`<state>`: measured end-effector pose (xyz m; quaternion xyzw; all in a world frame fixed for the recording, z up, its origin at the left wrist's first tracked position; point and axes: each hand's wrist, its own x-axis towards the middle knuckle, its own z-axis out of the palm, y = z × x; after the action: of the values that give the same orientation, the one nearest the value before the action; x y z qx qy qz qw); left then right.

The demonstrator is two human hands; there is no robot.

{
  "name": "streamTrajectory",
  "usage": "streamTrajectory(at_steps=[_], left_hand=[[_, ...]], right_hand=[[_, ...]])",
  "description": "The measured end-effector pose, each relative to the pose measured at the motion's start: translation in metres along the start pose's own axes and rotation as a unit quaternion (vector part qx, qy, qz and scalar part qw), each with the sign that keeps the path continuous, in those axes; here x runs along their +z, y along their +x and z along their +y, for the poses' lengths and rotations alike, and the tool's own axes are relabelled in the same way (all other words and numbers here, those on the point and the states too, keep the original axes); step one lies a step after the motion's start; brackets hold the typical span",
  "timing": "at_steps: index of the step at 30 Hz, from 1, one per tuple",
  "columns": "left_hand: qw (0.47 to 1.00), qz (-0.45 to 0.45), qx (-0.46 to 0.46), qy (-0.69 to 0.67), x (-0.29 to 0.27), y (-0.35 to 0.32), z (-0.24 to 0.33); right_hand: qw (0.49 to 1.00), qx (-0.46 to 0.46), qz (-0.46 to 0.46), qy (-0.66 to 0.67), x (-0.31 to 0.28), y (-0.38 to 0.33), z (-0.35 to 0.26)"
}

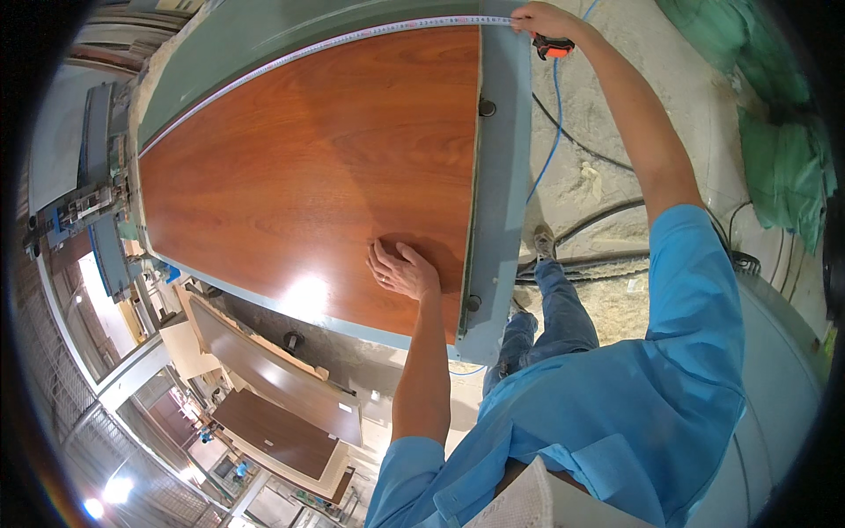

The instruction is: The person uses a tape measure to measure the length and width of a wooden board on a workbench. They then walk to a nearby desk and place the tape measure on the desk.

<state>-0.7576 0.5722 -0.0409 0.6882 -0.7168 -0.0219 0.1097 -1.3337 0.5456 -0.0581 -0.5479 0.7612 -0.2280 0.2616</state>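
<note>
A smooth, glossy, reddish-brown wood-grain panel (308,158) lies flat on the grey counter (503,176), the left hand (405,269) resting on it with fingers slightly spread. Along the panel's far edge stretches a thin, pale tape-measure blade (352,37); past the panel's right end, the right hand's (539,19) fingers pinch it beside the compact black-and-orange case (554,47).

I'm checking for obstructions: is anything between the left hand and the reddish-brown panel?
Nothing visible: the left hand rests on the bare reddish-brown panel. The tape measure in the right hand has its blade along the panel's far edge, well away.
</note>
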Motion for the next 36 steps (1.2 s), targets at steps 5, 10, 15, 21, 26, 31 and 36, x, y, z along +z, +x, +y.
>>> streamTrajectory(at_steps=[5,10,15,21,26,31,36], left_hand=[[1.000,0.005,0.001,0.002,0.001,0.000,-0.002],[1.000,0.007,0.004,-0.007,0.000,0.001,0.001],[1.000,0.010,0.002,-0.021,0.001,0.000,-0.001],[0.999,0.051,0.002,-0.013,0.002,0.000,-0.002],[0.998,0.026,-0.028,-0.056,-0.007,0.000,0.004],[0.997,0.008,-0.042,-0.060,-0.010,0.000,0.004],[0.997,0.002,-0.041,-0.058,-0.008,-0.003,0.004]], right_hand=[[1.000,0.006,0.025,0.004,0.005,0.002,0.001],[0.999,0.032,0.011,-0.019,0.002,0.002,-0.002],[0.999,-0.003,0.032,0.001,0.000,0.000,-0.005],[0.999,0.002,0.002,0.052,-0.007,-0.008,-0.006],[0.998,0.014,-0.017,0.052,-0.013,-0.004,-0.004],[0.995,0.027,-0.029,0.093,-0.014,-0.002,0.001],[0.999,-0.008,-0.006,0.044,-0.019,0.005,0.007]])
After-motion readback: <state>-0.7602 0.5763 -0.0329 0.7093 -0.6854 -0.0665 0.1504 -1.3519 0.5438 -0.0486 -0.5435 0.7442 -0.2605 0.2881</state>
